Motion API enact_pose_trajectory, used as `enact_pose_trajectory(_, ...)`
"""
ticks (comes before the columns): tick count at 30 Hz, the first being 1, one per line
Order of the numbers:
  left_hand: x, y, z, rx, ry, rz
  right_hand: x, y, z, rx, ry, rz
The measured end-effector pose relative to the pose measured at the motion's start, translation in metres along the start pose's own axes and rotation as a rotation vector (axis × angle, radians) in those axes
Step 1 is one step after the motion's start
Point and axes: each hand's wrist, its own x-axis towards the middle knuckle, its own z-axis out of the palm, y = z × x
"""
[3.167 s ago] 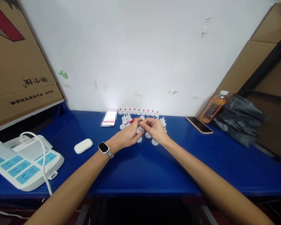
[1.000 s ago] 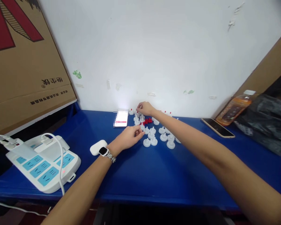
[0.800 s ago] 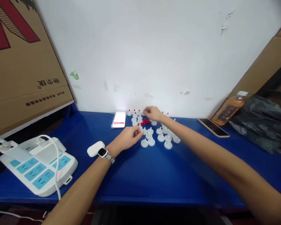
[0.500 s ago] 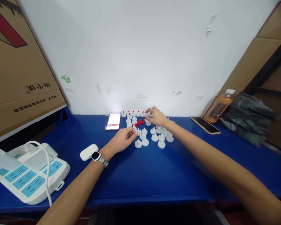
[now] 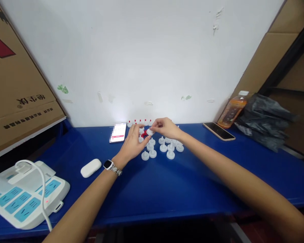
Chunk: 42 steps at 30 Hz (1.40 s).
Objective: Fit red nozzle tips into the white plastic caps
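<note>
My right hand (image 5: 164, 128) pinches a white nozzle cap (image 5: 150, 132) between thumb and fingertips, just above the table. My left hand (image 5: 133, 143) is beside it with thumb and fingers apart, and I see nothing held in it. Its fingers reach over part of the group and hide some caps. Small red tips (image 5: 144, 134) lie in a pile between the hands, partly covered. Several plain white nozzle caps (image 5: 170, 155) sit upright on the near side. Along the wall runs a row of white caps with red tips (image 5: 140, 122).
On the blue table (image 5: 152, 192) lie a lit phone (image 5: 118, 132), a white oval case (image 5: 91, 168) and a power strip (image 5: 27, 199) with a cable. To the right are a dark phone (image 5: 219, 131), a drink bottle (image 5: 233, 109) and a black plastic bag (image 5: 266, 121). A wall closes the back.
My right hand has come from the back row toward my left hand and now holds a white cap in clear view. My left hand has moved up and left, its fingers spreading. The view has shifted slightly.
</note>
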Motion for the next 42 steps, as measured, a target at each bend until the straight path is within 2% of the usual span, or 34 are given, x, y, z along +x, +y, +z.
enact_pose_trajectory(3,-0.004,0.000,0.003,-0.030,-0.115,0.004,-0.008,-0.018,0.006,0.177,-0.093,-0.060)
enact_pose_trajectory(5,-0.006,0.000,0.001,-0.058,-0.148,-0.019,-0.007,-0.019,0.009,0.167,-0.074,-0.091)
enact_pose_trajectory(7,-0.008,-0.002,-0.002,-0.067,-0.131,-0.049,-0.002,-0.010,0.009,0.032,0.011,-0.084)
enact_pose_trajectory(9,-0.011,-0.004,-0.006,-0.058,-0.120,-0.073,0.006,0.004,0.009,-0.214,0.062,-0.021)
enact_pose_trajectory(11,-0.014,-0.005,-0.007,-0.043,-0.138,-0.091,0.014,0.016,0.012,-0.483,0.007,0.052)
enact_pose_trajectory(13,-0.015,-0.004,-0.007,-0.034,-0.147,-0.095,0.020,0.023,0.017,-0.682,-0.044,0.065)
enact_pose_trajectory(16,-0.016,-0.001,-0.005,-0.035,-0.149,-0.075,0.025,0.023,0.025,-0.822,-0.063,0.039)
enact_pose_trajectory(23,-0.015,-0.001,-0.004,-0.055,-0.154,-0.077,0.028,0.024,0.030,-0.795,-0.074,0.072)
enact_pose_trajectory(28,-0.015,-0.002,-0.004,-0.050,-0.168,-0.074,0.030,0.027,0.030,-0.774,-0.025,0.067)
enact_pose_trajectory(42,-0.016,-0.005,-0.003,-0.065,-0.202,-0.087,0.031,0.024,0.031,-0.834,-0.083,0.041)
